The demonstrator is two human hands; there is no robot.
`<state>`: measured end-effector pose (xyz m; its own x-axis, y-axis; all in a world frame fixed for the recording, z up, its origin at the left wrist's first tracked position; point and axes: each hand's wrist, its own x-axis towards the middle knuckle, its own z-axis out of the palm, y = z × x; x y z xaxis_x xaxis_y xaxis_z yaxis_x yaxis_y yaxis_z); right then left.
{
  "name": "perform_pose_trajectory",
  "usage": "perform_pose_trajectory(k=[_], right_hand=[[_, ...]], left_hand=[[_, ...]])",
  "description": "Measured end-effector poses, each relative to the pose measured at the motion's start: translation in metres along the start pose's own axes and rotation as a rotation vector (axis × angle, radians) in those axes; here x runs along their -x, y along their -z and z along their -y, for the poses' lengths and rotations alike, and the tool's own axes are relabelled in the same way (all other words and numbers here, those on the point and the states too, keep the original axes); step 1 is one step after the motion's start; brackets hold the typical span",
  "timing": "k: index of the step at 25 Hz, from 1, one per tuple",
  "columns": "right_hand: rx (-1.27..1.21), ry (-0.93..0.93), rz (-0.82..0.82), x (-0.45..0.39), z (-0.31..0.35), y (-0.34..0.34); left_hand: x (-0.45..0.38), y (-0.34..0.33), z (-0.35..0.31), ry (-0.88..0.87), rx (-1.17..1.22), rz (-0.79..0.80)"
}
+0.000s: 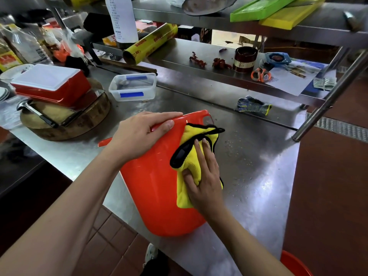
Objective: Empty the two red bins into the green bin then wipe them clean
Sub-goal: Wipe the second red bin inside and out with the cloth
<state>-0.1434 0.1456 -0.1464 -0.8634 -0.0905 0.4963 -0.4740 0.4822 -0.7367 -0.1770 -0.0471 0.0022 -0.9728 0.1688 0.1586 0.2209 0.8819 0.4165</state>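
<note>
left hand [139, 134] grips the glossy red bin [157, 188] by its rim; right hand [205, 176] presses a fluffy yellow cloth [191, 162] (black-edged) flat against it, perhaps pinching a fold; steel counter [258, 176], clear tub [132, 86] behind.

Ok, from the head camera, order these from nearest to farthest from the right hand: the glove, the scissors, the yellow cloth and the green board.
1. yellow cloth, pressed under the right hand
2. glove, beyond it on the counter
3. scissors, on the shelf behind
4. green board, top shelf, upper right
</note>
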Motion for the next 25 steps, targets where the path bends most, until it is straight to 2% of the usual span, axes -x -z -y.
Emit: perform_pose_trajectory(k=[7, 14, 16, 20, 25], right_hand=[[-0.159, -0.193, 0.003, 0.071, -0.040, 0.008], [-0.186, -0.298, -0.023, 0.080, -0.040, 0.011], [-0.157, -0.268, -0.044, 0.079, -0.038, 0.010], [-0.136, -0.215, -0.041, 0.079, -0.029, 0.005], [-0.146, -0.389, -0.077, 0.062, -0.009, -0.007]], left_hand=[[0.004, 0.000, -0.003, 0.004, 0.023, 0.029], [0.003, 0.017, -0.012, -0.025, 0.085, 0.139], [-0.004, 0.017, -0.019, 0.006, -0.018, 0.093], [-0.016, 0.003, -0.030, 0.208, -0.236, 0.007], [-0.009, -0.003, -0.033, 0.187, -0.224, 0.144]])
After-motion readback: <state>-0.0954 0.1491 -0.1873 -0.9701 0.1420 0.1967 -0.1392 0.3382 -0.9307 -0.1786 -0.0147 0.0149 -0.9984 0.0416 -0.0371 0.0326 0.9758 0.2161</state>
